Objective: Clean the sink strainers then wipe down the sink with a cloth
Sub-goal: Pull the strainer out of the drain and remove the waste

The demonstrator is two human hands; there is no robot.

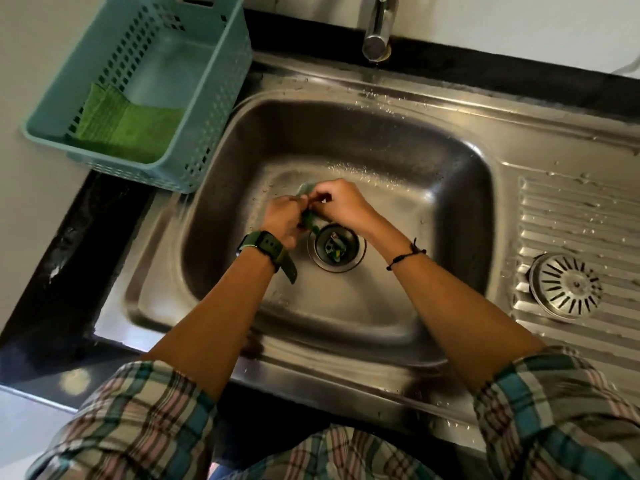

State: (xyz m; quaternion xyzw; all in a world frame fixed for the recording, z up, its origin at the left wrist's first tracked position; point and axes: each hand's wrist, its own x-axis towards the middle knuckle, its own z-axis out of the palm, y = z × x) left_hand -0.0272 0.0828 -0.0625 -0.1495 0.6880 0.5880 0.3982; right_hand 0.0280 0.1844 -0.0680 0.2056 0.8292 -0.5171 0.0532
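Both my hands are down in the steel sink (398, 161), just above the open drain (336, 247). My left hand (284, 220) and my right hand (337, 200) together grip a small green wet item (307, 220), most of it hidden by my fingers; I cannot tell exactly what it is. Small bits of debris lie inside the drain cup. A round slotted metal strainer (566, 285) lies on the ribbed drainboard at the right, apart from my hands. A green cloth (128, 128) lies folded in the teal basket.
The teal plastic basket (207, 98) stands on the counter left of the sink, overhanging its corner. A chrome tap (377, 29) rises at the back centre. Water drops cover the sink rim and the drainboard (571, 216). The black counter edge (69, 271) runs along the left.
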